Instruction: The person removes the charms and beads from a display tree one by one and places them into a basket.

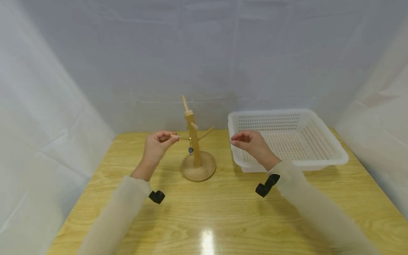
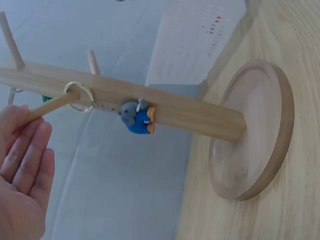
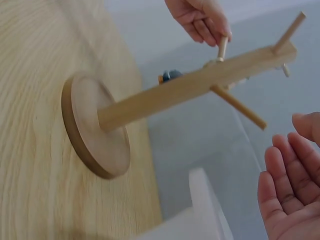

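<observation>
A wooden stand (image 1: 194, 141) with a round base and several pegs stands upright in the middle of the table. On its left side my left hand (image 1: 154, 147) pinches the end of a peg (image 2: 54, 104) between thumb and finger. Around that peg's root loops a gold ring; from it hangs a keychain (image 2: 137, 118) with a grey and blue animal figure, lying against the post. My right hand (image 1: 253, 145) hovers at the basket's left front corner, fingers relaxed and nothing held. Its palm (image 3: 295, 215) shows bare in the right wrist view, apart from the nearest peg (image 3: 240, 107).
A white perforated basket (image 1: 288, 163) sits at the table's right, near the back. Behind the wood-grain table (image 1: 191, 212) hangs a pale sheet (image 1: 153, 53), with more sheeting at both sides. Something green (image 2: 47, 99) shows partly behind the post.
</observation>
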`<move>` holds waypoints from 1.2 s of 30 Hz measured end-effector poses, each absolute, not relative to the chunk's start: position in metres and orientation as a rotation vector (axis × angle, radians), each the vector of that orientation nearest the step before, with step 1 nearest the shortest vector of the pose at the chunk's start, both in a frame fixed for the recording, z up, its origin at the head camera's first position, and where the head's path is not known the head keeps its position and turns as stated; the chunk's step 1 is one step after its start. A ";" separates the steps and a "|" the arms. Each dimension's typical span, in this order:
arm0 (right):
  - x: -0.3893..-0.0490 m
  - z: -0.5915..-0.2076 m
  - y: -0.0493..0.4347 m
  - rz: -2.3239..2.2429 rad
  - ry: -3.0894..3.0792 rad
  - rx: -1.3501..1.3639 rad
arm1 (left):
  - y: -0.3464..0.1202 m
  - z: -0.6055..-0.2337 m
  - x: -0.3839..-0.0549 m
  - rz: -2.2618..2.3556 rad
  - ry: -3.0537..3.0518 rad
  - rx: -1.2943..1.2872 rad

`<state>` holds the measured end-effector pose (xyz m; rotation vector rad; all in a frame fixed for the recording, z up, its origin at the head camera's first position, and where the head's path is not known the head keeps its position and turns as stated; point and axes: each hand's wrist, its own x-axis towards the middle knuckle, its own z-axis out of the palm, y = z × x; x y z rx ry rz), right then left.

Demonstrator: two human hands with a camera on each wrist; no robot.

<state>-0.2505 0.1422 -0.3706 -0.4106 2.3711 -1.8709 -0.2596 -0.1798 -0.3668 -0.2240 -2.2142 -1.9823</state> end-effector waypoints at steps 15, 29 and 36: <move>-0.240 -0.381 0.106 -1.874 2.339 -0.515 | -0.165 -0.374 -0.248 -1.849 -2.109 -0.158; -0.233 -0.393 0.068 -1.953 2.342 -0.567 | -0.130 -0.349 -0.212 -1.550 -2.143 -0.149; -0.230 -0.404 0.049 -2.034 2.309 -0.537 | -0.133 -0.351 -0.213 -1.611 -2.161 -0.216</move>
